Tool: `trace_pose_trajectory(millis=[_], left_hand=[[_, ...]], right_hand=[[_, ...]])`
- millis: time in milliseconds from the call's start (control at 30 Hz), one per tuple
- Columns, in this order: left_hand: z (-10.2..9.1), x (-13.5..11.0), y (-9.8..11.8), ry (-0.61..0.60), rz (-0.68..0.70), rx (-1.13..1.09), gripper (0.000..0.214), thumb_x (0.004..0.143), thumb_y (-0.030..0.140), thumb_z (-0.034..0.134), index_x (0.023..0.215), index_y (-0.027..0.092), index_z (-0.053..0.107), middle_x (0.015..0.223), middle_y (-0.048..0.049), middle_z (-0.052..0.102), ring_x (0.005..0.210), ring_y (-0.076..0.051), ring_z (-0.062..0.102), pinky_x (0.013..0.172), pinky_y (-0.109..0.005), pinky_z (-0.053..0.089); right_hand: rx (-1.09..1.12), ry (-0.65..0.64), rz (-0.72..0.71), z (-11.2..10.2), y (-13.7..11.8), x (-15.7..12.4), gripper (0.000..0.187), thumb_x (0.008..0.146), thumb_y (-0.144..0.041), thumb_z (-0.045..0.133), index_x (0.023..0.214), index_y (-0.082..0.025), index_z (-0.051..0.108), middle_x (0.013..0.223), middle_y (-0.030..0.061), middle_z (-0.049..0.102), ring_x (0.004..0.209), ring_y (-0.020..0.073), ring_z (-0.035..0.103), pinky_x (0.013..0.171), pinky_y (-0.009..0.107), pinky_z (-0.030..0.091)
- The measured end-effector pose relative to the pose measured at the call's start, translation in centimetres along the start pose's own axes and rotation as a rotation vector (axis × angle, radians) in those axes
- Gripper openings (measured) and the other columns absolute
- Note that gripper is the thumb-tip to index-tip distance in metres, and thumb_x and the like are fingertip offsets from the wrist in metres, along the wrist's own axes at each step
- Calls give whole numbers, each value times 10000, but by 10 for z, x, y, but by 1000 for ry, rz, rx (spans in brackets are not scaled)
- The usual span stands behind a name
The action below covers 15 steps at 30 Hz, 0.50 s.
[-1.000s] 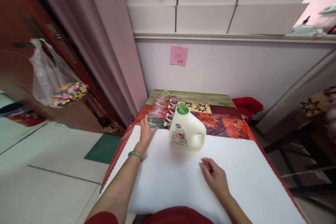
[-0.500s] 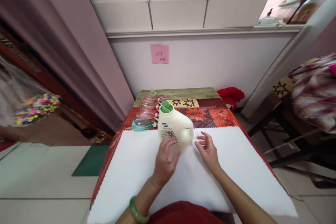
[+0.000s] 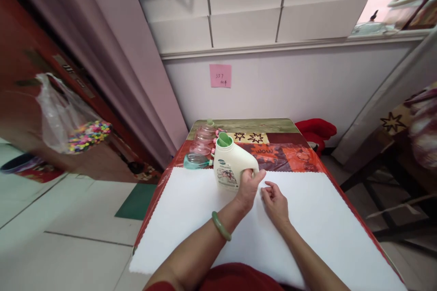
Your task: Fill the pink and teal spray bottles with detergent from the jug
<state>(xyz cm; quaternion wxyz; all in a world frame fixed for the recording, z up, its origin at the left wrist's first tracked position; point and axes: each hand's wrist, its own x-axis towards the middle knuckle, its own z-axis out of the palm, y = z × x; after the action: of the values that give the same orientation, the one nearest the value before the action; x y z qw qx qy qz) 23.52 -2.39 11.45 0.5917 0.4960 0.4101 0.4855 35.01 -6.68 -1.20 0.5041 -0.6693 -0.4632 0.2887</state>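
Observation:
A cream detergent jug (image 3: 226, 159) with a printed label stands upright on the white cloth (image 3: 184, 223). Its mouth shows a green pouring spout (image 3: 224, 140). My left hand (image 3: 248, 190), with a green bangle on its wrist, is closed round the jug's handle, the thumb pointing up and out. Part of the handle is hidden behind the hand. Just right of it, my right hand (image 3: 276, 203) hovers low by the cloth, fingers loosely bent and apart, holding nothing. Behind the jug on its left lie several clear plastic bottles: a teal one (image 3: 195, 161) in front and pink ones (image 3: 202, 147) farther back.
A patterned red table cover (image 3: 293, 157) shows beyond the cloth. On the wall is a pink note (image 3: 220, 76). A plastic bag of colourful pieces (image 3: 88, 135) hangs at the left. Something red (image 3: 316, 129) sits behind the table's right corner; a dark stool (image 3: 385, 191) stands at the right.
My left hand has moved from the jug's front to its handle and closed on it. The right hand stays near the jug, fingers a little more bent. The view has shifted left.

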Motion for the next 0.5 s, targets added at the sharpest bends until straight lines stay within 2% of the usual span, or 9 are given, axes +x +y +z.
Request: trace_pose_trajectory(millis=[100,200,367,500], left_hand=[[-5,-5,9,22,-14,-56,352,765,480,742,934,180,668,901,-65,688,947,-234,642,875,-337,475],[-21,-15,21,66,-56,-58,374,734,478,771,910,162,673,840,-57,678,822,-206,628,789,-324,477],[-66,-27,46,183,-94,39,379,672,409,816,909,150,674,771,-32,663,715,-167,586,707,-297,452],[-110,-31,64,232,-97,172,315,642,398,813,775,161,654,623,-5,626,614,-162,552,653,-299,441]], right_hand=[[-7,-17,0,0,-1,-2,512,867,-591,576,1183,-192,622,847,47,742,676,207,681,695,333,545],[-11,-26,-3,0,1,-3,500,874,-586,572,1179,-194,625,859,54,742,695,211,684,713,338,547],[-45,-25,-13,2,5,-3,486,877,-579,571,1168,-195,635,867,59,745,698,207,678,700,329,538],[-52,-35,-11,2,6,-4,466,883,-571,564,1159,-201,633,877,57,745,700,201,672,700,323,530]])
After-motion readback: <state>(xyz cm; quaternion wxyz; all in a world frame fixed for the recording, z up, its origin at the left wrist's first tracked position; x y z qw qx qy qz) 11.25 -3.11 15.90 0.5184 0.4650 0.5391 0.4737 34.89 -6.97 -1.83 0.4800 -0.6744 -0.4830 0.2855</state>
